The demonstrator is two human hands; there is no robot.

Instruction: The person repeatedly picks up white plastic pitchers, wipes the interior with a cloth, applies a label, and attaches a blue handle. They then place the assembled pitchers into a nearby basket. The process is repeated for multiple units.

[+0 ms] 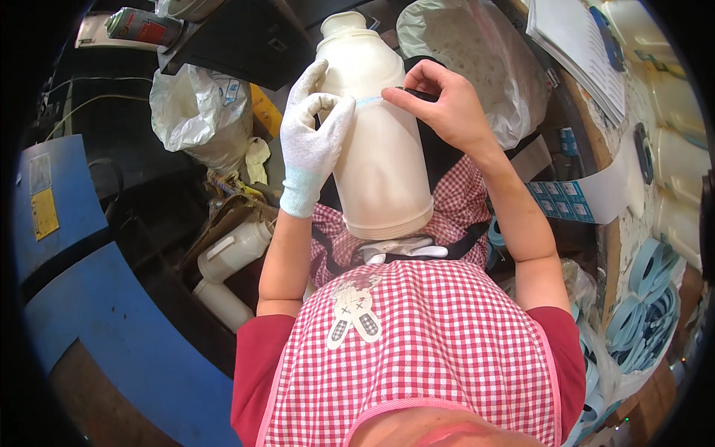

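A large cream plastic bottle [381, 164] lies across my lap, its narrow neck pointing away from me. A thin pale-blue strip or line [368, 100] crosses its upper body between my hands. My left hand [316, 134], in a white knit glove, is bent against the bottle's left side, its thumb tip beside the blue strip. My bare right hand [445, 104] is closed at the bottle's right edge, thumb and forefinger pinched by the strip's other end. A small black object [422, 94] shows between its fingers; the hand hides most of it, so its kind is unclear.
A bag-lined bin [477, 67] stands beyond my right hand, and a white plastic bag [195, 112] at the far left. White containers [237, 252] lie left of my lap. A sheet of blue labels [560, 200] hangs at right, near light-blue strip rolls [644, 316]. A spray can [145, 27] lies far left.
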